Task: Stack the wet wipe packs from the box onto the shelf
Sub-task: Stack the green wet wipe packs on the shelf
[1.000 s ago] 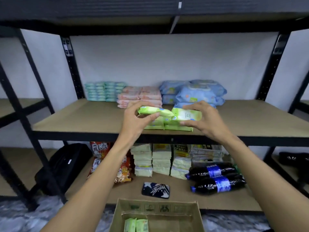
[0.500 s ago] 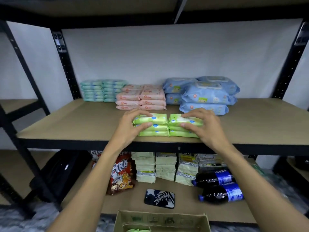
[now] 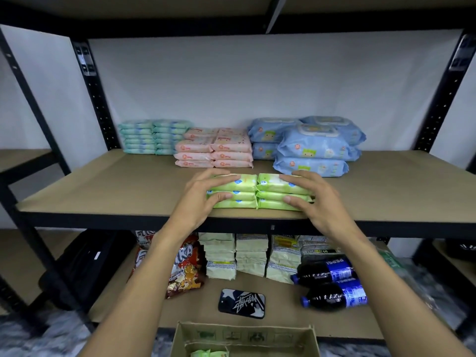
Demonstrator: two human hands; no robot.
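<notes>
Lowered now, our green packs (image 3: pixel 243 183) sit on the shelf (image 3: pixel 116 186), our left hand (image 3: pixel 198 202) and right hand (image 3: pixel 319 202) each squeezing a pile; the cut-off box (image 3: pixel 244 331) holds more.

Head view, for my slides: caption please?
The left hand and right hand grip two side-by-side stacks of green wipe packs on the shelf.
</notes>
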